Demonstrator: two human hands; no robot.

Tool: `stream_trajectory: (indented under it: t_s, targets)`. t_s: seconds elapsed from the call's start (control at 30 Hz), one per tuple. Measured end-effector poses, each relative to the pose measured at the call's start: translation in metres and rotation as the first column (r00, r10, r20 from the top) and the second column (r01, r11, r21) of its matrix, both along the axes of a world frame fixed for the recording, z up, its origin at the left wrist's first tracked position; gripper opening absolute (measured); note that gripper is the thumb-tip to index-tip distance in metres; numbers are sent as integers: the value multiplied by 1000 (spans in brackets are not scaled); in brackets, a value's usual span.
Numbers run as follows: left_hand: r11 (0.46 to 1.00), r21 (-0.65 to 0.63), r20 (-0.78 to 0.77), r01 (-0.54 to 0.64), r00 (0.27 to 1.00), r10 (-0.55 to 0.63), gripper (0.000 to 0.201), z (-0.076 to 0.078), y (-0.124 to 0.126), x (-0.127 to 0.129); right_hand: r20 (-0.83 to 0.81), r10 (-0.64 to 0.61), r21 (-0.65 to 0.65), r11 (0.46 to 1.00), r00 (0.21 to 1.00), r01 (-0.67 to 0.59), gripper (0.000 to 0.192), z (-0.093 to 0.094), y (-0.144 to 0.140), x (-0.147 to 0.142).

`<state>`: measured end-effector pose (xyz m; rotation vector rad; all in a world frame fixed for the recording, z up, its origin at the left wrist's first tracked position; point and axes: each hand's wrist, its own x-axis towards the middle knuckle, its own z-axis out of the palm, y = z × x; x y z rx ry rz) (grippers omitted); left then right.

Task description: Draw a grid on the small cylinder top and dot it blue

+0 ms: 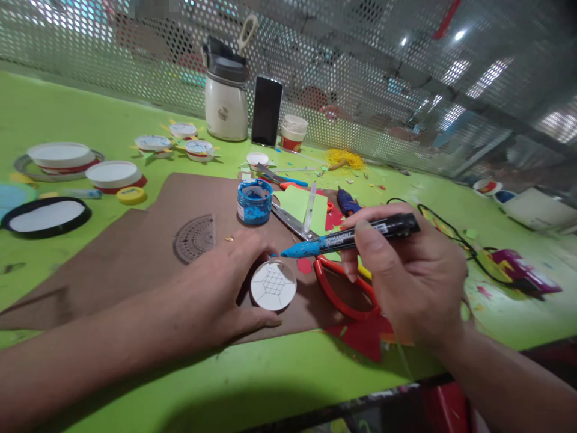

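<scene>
The left hand (220, 288) grips a white disc (273, 285) on the brown card (135, 252), thumb and fingers curled round its rim. At the disc's two o'clock, the right hand (406, 270) pinches a blue marker (347, 236), tip just above the disc. Red scissors (342, 294) lie beneath. A paint pot (255, 201) sits at twelve o'clock.

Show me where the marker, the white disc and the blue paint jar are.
marker (360, 234), head view, on the middle of its barrel.
white disc (273, 285), head view, on its drawn top face.
blue paint jar (255, 203), head view, on its side wall.
</scene>
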<state>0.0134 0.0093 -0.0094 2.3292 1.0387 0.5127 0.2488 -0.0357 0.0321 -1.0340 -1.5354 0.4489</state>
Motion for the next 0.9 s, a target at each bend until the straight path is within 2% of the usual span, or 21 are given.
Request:
stream_trajectory:
  t_s: [0.13, 0.33, 0.5, 0.73, 0.9]
  targets:
    - [999, -34, -16, -40, 999, 39, 50, 2, -1, 3, -20, 12, 16, 1000, 1000, -11, 5, 0, 2, 0]
    - [1000, -11, 5, -11, 1000, 11, 41, 8, 0, 2, -91, 14, 33, 999, 996, -11, 7, 1, 2, 0]
    - [998, -59, 15, -24, 1000, 25, 46, 10, 0, 4, -37, 30, 11, 1000, 999, -29, 6, 1, 0, 1]
    - [1000, 10, 46, 25, 999, -26, 36, 6, -2, 0, -14, 23, 3, 1000, 1000, -23, 4, 0, -1, 1]
    - [1000, -6, 43, 16, 999, -16, 32, 8, -4, 1, -9, 19, 19, 1000, 1000, -19, 5, 1, -2, -2]
